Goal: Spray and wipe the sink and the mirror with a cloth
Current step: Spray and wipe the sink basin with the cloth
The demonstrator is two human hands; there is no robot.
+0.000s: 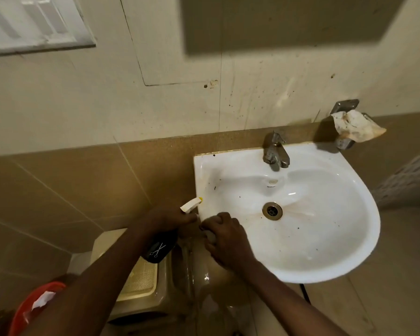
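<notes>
Fingers point(222, 220) curled round cloth point(210, 236) (mostly hidden) at sink point(201, 170) rim.

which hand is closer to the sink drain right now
Right. The right hand sits on the sink's near-left rim, just left of the drain; the left hand, gripping the spray bottle, is outside the basin.

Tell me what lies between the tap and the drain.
Head view: the small overflow hole in bare white sink, between tap and drain.
</notes>
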